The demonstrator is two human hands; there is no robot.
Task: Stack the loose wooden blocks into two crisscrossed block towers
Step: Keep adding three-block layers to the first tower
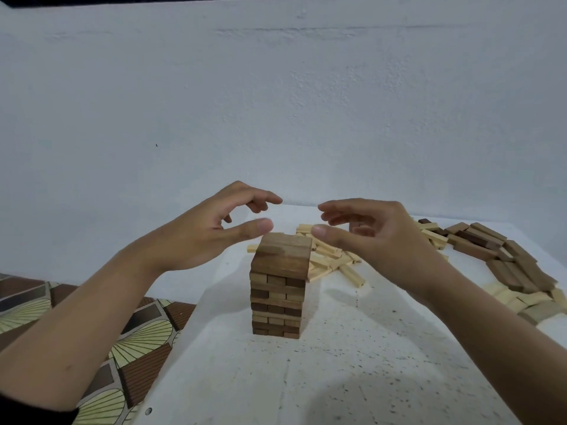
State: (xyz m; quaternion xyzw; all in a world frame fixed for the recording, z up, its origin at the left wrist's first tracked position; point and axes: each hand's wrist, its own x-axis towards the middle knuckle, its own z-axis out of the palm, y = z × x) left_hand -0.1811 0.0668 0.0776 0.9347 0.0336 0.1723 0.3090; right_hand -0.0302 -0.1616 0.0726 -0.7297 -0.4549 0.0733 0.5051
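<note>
One tower (279, 283) stands between the empty, loosely spread hands (left (211, 231), right (368, 234)); loose blocks (506, 268) beyond the right hand await a second.

A white, dark-speckled table top (337, 378) is seen, on which a crisscrossed block tower (279, 289) of brown and pale pieces is stood near the middle. Just behind it a loose heap of pale blocks (328, 259) is scattered. To the right, a curved band of dark brown blocks (503, 259) is laid flat, bordered at its near end by a few flat pale pieces (518, 297).
</note>
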